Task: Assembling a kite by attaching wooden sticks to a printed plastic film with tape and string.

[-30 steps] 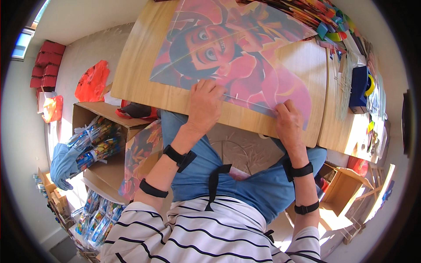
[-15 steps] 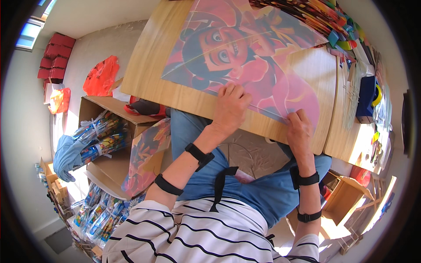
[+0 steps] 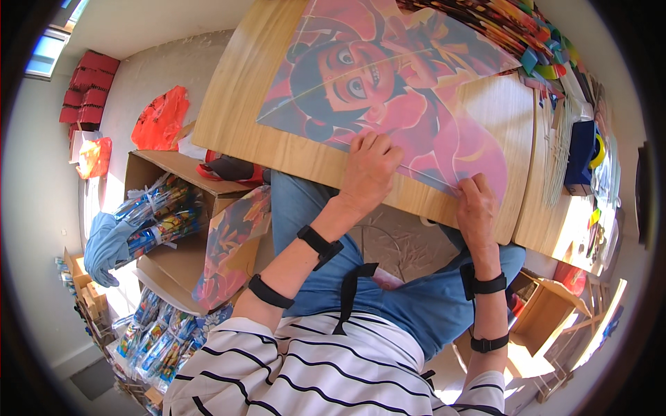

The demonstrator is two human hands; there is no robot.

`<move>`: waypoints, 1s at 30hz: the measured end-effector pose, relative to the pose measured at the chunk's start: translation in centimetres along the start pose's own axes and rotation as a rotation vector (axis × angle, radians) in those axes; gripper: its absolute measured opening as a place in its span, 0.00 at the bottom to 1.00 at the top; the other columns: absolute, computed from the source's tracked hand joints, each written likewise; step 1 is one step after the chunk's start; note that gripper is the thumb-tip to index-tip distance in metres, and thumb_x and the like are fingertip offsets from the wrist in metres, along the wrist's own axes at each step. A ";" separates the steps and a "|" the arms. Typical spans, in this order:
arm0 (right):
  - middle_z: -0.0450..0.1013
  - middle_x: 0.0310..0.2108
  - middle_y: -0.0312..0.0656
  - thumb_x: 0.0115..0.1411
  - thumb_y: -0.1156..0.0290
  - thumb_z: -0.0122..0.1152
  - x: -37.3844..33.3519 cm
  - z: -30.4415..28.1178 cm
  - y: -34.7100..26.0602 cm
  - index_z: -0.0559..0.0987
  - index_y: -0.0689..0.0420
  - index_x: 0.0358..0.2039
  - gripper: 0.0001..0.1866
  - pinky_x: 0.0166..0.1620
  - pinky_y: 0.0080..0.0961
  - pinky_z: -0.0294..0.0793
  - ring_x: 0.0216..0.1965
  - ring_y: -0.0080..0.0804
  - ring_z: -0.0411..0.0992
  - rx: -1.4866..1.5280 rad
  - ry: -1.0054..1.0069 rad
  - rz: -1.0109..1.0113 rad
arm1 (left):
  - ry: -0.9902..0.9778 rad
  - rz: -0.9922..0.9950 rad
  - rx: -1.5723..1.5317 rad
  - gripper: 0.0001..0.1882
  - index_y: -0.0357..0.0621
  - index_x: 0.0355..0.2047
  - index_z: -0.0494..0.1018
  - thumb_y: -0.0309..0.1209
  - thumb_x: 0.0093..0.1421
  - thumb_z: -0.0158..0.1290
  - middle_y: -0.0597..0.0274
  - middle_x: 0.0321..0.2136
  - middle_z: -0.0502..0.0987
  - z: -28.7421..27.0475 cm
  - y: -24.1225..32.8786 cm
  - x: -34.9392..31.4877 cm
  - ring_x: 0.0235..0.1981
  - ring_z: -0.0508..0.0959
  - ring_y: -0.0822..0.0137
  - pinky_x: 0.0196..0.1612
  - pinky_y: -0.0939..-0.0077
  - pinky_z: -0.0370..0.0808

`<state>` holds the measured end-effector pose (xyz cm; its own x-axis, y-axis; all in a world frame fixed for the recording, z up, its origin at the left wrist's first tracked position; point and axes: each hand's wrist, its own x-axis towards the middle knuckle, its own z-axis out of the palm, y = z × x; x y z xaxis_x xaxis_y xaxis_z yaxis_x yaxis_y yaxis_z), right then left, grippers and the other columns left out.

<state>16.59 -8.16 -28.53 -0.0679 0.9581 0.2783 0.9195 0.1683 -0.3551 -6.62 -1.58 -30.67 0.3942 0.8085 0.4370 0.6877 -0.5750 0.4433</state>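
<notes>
A printed kite sail [image 3: 361,76] in pinks and reds, with a big-eyed cartoon figure, lies spread on the wooden table [image 3: 239,118]. My left hand [image 3: 372,166] is closed, its fingers pinching the sail's near edge. Farther right, my right hand [image 3: 477,201] grips the same edge near the sail's right corner, thumb and fingers together. A thin pale strip [image 3: 424,173], maybe a rod or a hem, runs straight along the edge between the two hands. What lies inside my curled left fingers is hidden.
Thin pale rods [image 3: 553,156] lie at the right beside a dark blue box [image 3: 580,158]. Colourful strips [image 3: 499,35] are heaped at the far right. To my left, a cardboard box [image 3: 166,166] holds bundled printed pieces; another printed sheet [image 3: 232,243] hangs beside it.
My left hand has shifted very slightly to the right along the edge. My right hand keeps its hold, and the sail lies almost as before.
</notes>
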 end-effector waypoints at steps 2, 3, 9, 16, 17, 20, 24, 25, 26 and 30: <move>0.67 0.28 0.44 0.49 0.81 0.59 -0.1 0.1 0.2 0.76 0.59 0.27 0.04 0.33 0.41 0.69 0.30 0.47 0.71 -0.003 0.004 0.000 | -0.011 -0.006 -0.006 0.03 0.46 0.28 0.73 0.25 0.52 0.56 0.62 0.29 0.69 0.1 0.1 0.0 0.38 0.70 0.58 0.45 0.63 0.64; 0.67 0.28 0.45 0.49 0.81 0.59 -0.2 0.1 0.3 0.76 0.59 0.27 0.04 0.33 0.41 0.69 0.31 0.47 0.71 -0.006 0.008 -0.002 | -0.012 -0.006 -0.006 0.03 0.46 0.28 0.73 0.25 0.52 0.56 0.62 0.29 0.69 0.1 0.1 0.0 0.38 0.70 0.58 0.45 0.63 0.64; 0.67 0.28 0.45 0.49 0.81 0.58 -0.2 -0.1 0.3 0.75 0.59 0.28 0.05 0.33 0.41 0.69 0.31 0.47 0.71 -0.015 -0.006 0.005 | -0.014 -0.014 -0.019 0.03 0.45 0.28 0.73 0.25 0.52 0.55 0.61 0.30 0.70 0.2 0.2 0.1 0.38 0.70 0.58 0.45 0.63 0.64; 0.67 0.28 0.45 0.50 0.82 0.58 -0.1 -0.2 0.2 0.75 0.59 0.27 0.05 0.33 0.41 0.69 0.31 0.47 0.71 -0.020 -0.011 0.013 | -0.016 -0.011 -0.025 0.03 0.45 0.28 0.73 0.25 0.52 0.55 0.61 0.29 0.70 0.2 0.2 0.1 0.38 0.70 0.58 0.46 0.62 0.64; 0.68 0.28 0.45 0.50 0.82 0.58 -0.2 -0.1 0.3 0.75 0.59 0.28 0.05 0.33 0.42 0.69 0.31 0.48 0.71 -0.017 -0.009 0.011 | -0.022 -0.011 -0.020 0.03 0.45 0.28 0.73 0.25 0.52 0.55 0.61 0.29 0.70 0.2 0.2 0.1 0.38 0.70 0.58 0.46 0.62 0.64; 0.68 0.29 0.45 0.50 0.81 0.58 -0.2 -0.3 0.2 0.75 0.58 0.28 0.05 0.33 0.42 0.69 0.31 0.48 0.71 -0.012 -0.011 0.016 | -0.026 -0.014 -0.023 0.04 0.46 0.28 0.74 0.25 0.51 0.56 0.61 0.30 0.70 0.3 0.2 0.1 0.39 0.71 0.58 0.46 0.62 0.64; 0.68 0.29 0.44 0.51 0.80 0.58 -0.4 -0.2 0.6 0.75 0.58 0.30 0.05 0.34 0.42 0.69 0.31 0.48 0.71 -0.009 -0.030 0.030 | -0.024 -0.028 -0.045 0.06 0.46 0.30 0.75 0.24 0.51 0.58 0.63 0.31 0.71 -0.1 0.2 0.2 0.40 0.71 0.59 0.47 0.62 0.64; 0.68 0.29 0.44 0.51 0.80 0.58 -0.4 -0.3 0.6 0.75 0.58 0.30 0.05 0.34 0.42 0.69 0.31 0.48 0.71 -0.015 -0.031 0.035 | -0.023 -0.044 -0.074 0.06 0.46 0.30 0.75 0.24 0.50 0.58 0.63 0.31 0.72 -0.4 0.1 0.2 0.40 0.71 0.59 0.47 0.62 0.64; 0.68 0.29 0.44 0.51 0.80 0.59 -0.3 -0.3 0.5 0.75 0.58 0.30 0.05 0.33 0.42 0.69 0.32 0.48 0.72 -0.008 -0.017 0.030 | -0.022 -0.061 -0.098 0.06 0.46 0.30 0.75 0.24 0.50 0.59 0.64 0.31 0.72 -0.9 0.0 0.3 0.40 0.72 0.59 0.47 0.62 0.64; 0.68 0.30 0.44 0.51 0.78 0.60 -0.3 -0.5 0.3 0.75 0.58 0.29 0.05 0.32 0.42 0.70 0.31 0.48 0.72 -0.003 0.021 0.032 | 0.030 -0.105 -0.090 0.05 0.45 0.29 0.76 0.23 0.51 0.58 0.62 0.30 0.73 -2.7 -1.7 0.5 0.38 0.72 0.58 0.46 0.62 0.65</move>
<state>17.12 -8.50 -28.25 -0.0305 0.9579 0.2856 0.9224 0.1371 -0.3611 -9.24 -0.58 -29.05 0.3037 0.8615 0.4069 0.6666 -0.4973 0.5553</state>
